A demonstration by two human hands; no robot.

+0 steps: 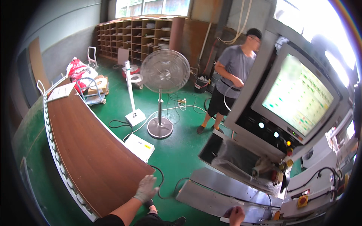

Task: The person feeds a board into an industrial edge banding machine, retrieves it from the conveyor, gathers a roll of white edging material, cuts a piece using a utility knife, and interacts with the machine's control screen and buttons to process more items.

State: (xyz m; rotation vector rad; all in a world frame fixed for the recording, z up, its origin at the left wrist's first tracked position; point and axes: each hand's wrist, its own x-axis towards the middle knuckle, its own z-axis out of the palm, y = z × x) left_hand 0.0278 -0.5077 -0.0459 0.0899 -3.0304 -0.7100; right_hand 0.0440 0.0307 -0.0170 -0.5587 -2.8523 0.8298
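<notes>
left hand (146, 189): in a pale glove, fingers stretched out and spread, holding nothing visible, at the near right corner of the panel; cannot tell whether it touches or hovers
right hand (236, 215): at the lower edge, over the metal machine bed (230, 194), fingers seemingly curled; cannot tell whether it holds anything
brown panel (90, 139): long, wood-grained, lying flat along the left side, its near end by the gloved hand
conveyor (62, 170): under the panel, a row of small pale wheels showing along its left edge
white sheet (61, 92): at the panel's far end
machine console (249, 120): at right, tilted in view, with a lit monitor (299, 96) and glowing buttons below the screen
co-worker (234, 62): standing behind the console in grey shirt, dark cap and dark shorts, one hand at the waist
pedestal fan (165, 73): on the green floor (181, 150), mid-room, beside a white upright stand (130, 88)
white box (139, 147): on the floor, just right of the panel
shelving (139, 35): pigeonholes along the back wall, many holding stacked pieces
platform trolley (92, 98): blue-grey, near red-and-white sacks (76, 69)
</notes>
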